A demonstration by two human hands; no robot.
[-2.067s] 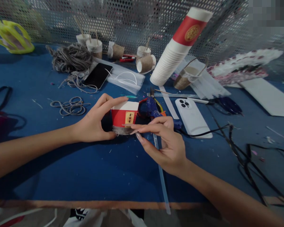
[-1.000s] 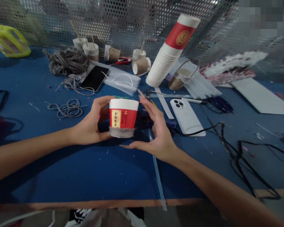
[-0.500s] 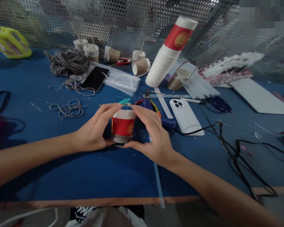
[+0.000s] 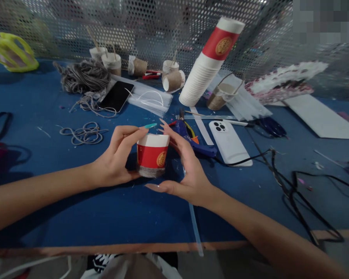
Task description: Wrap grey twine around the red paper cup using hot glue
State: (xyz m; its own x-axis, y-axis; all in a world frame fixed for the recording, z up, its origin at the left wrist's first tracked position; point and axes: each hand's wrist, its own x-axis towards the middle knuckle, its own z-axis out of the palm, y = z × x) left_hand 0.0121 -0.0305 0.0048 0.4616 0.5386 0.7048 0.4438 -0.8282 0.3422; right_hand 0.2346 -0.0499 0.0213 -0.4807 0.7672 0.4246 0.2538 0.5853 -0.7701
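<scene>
- While a clear strip (image 4: pixel 196 226) runs from under the right hand (image 4: pixel 190 170) over the near edge of the blue table (image 4: pixel 104 221), the red-and-white cup (image 4: pixel 151 153) sits upright between both hands
- Left hand (image 4: pixel 116 161) clamps the cup between thumb and fingers
- Right hand's thumb and fingers spread apart around its other side; fingertip contact is unclear
- Just behind that hand, a blue tool (image 4: pixel 205 150); right of it, a white phone (image 4: pixel 232 143)
- Farther, a black phone (image 4: pixel 116 97) and tall cup stack (image 4: pixel 196 83)
- Farthest, a perforated screen (image 4: pixel 151 27)
</scene>
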